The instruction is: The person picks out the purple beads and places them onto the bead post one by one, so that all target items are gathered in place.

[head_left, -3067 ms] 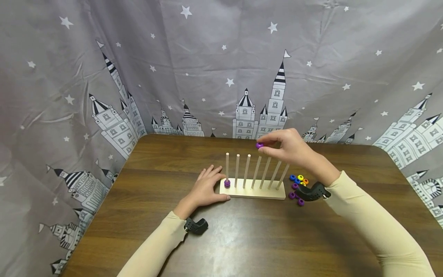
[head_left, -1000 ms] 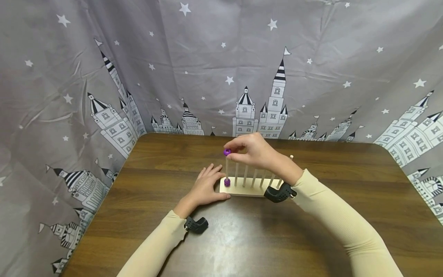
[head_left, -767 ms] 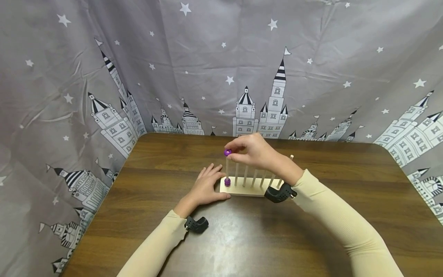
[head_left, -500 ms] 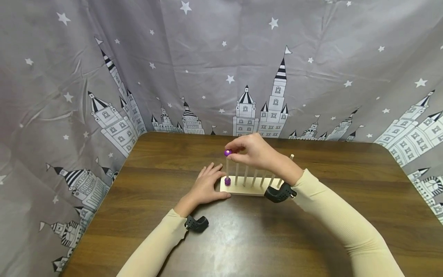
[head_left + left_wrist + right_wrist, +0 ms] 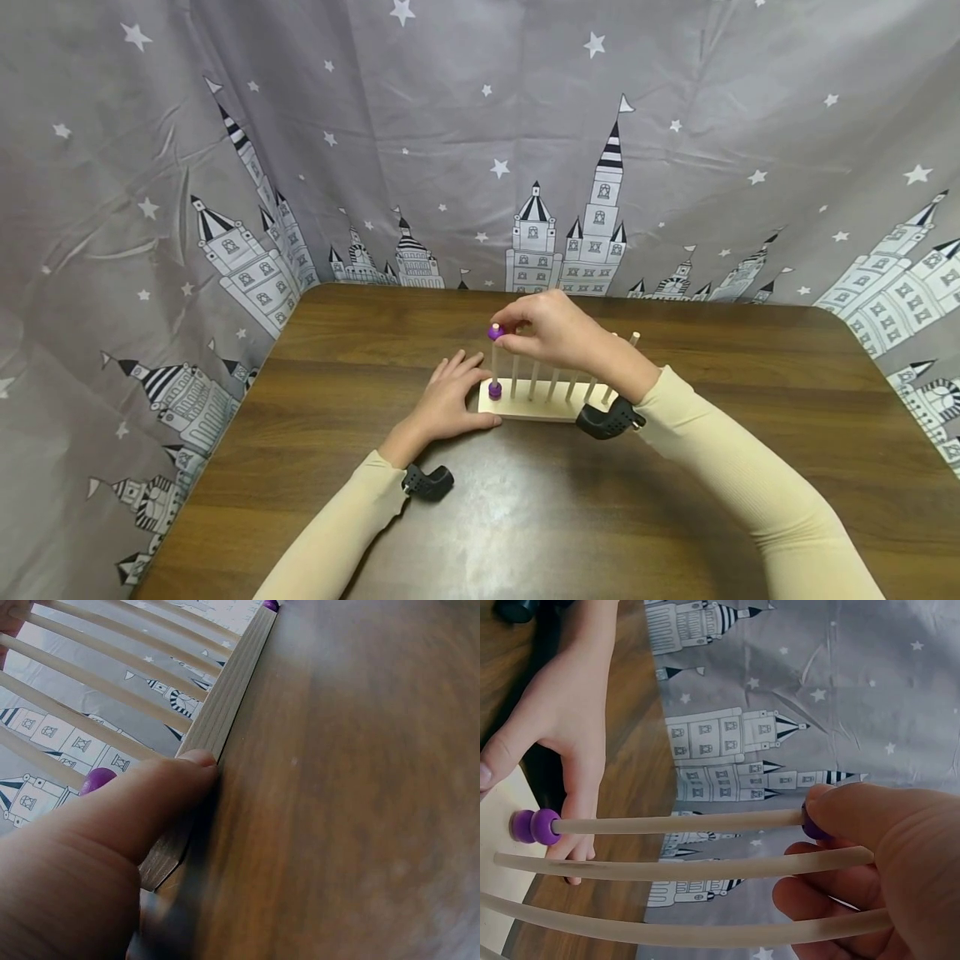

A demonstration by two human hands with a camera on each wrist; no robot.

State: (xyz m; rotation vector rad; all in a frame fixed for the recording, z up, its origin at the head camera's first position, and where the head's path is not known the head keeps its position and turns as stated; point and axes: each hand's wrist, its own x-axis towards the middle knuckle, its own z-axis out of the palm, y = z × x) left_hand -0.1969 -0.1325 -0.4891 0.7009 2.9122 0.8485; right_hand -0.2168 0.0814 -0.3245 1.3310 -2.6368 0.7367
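A wooden peg rack (image 5: 528, 408) with several upright pegs stands on the table. My left hand (image 5: 444, 402) rests flat at its left end, fingers spread; the thumb (image 5: 142, 799) presses the front edge in the left wrist view. At the top of the leftmost peg (image 5: 682, 823), my right hand (image 5: 551, 329) pinches a purple bead (image 5: 495, 332) between thumb and finger. The peg's tip pokes through that bead. Two purple beads (image 5: 536, 826) sit at the foot of the same peg. The other visible pegs carry no beads.
The wooden table (image 5: 360, 333) extends around the rack. Behind it hangs a grey curtain (image 5: 420, 108) printed with castles and stars. Part of another purple bead (image 5: 271, 604) shows past the rack's far end in the left wrist view.
My right hand has carried the purple bead left from above the right-hand pegs to the leftmost peg; its tip now comes through the bead's hole. The left hand has stayed in place.
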